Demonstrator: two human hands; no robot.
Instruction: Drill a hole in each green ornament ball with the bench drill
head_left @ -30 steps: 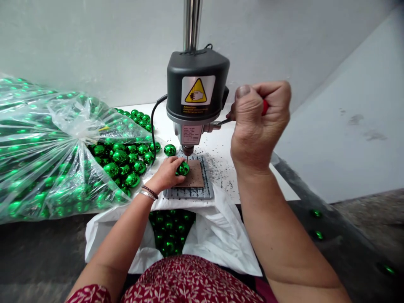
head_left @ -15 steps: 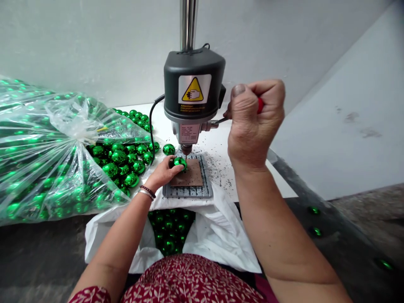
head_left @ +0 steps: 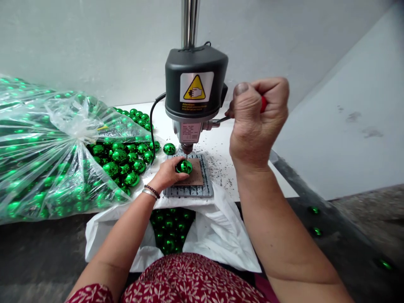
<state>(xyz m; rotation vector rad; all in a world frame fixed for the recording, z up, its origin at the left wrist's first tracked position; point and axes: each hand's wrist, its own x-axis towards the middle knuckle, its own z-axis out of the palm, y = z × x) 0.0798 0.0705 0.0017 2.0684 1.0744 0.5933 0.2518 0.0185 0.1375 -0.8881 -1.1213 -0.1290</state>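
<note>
My left hand grips a shiny green ball between thumb and fingers, over a brown board on the grey slotted base of a drill press. The thin drill bit points down at the top of the ball; whether they touch I cannot tell. Up at the right, my right hand is closed around the red-knobbed lever at the side of the press.
A clear plastic bag of green balls fills the left, with loose balls beside it. One ball lies behind my left hand. Below the table edge, a white sack holds more balls. Dark shavings dot the white table.
My left hand has moved slightly right with the ball, which is now under the bit. My right hand keeps its hold on the lever, and the view has shifted a little.
</note>
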